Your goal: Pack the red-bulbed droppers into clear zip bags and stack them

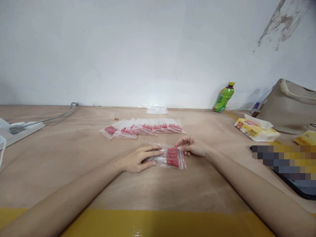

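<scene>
A clear zip bag (161, 160) with several red sticks in it lies on the table, its red-lined zip edge toward the right. My left hand (139, 158) rests flat over the bag's left end, fingers apart. At the bag's upper right corner, by the zip edge, my right hand (192, 145) has its fingers bent in a pinch on the bag. Behind both hands, a row of overlapping clear bags (148, 127) with red pieces inside lies across the table.
Flat clear bags (157, 110) lie by the wall. To the right are a green bottle (224, 98), a yellow tissue pack (256, 130), a grey bag (283, 107) and a dark-edged device (291, 184), partly pixelated. A power strip (27, 128) with cables sits at left.
</scene>
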`<state>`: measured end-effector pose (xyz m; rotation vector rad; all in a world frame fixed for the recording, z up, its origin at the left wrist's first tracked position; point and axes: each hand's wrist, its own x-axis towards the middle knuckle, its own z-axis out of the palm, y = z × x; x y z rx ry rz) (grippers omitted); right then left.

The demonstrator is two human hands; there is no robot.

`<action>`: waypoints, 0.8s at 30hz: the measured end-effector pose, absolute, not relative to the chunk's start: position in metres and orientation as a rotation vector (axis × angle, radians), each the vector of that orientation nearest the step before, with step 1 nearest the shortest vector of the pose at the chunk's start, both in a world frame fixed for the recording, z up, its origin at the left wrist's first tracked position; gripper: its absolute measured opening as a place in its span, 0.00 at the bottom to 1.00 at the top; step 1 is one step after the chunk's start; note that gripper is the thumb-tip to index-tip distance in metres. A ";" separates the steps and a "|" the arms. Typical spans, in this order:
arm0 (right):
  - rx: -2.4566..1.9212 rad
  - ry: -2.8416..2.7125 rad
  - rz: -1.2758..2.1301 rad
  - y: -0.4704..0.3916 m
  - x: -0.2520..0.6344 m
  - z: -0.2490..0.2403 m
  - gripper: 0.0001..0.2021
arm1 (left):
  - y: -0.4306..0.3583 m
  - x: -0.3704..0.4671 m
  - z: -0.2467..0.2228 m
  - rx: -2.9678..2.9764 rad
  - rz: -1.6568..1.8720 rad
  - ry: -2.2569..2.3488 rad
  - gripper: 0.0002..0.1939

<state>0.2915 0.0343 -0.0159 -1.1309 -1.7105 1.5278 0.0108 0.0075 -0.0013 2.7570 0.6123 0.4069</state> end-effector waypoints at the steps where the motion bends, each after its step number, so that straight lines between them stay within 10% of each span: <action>1: -1.166 -1.699 1.478 0.034 0.289 -0.016 0.19 | 0.008 0.011 -0.002 2.757 0.408 0.611 0.24; 24: -1.277 -2.085 0.818 0.017 0.311 -0.015 0.08 | 0.045 0.046 0.014 3.147 0.660 1.066 0.24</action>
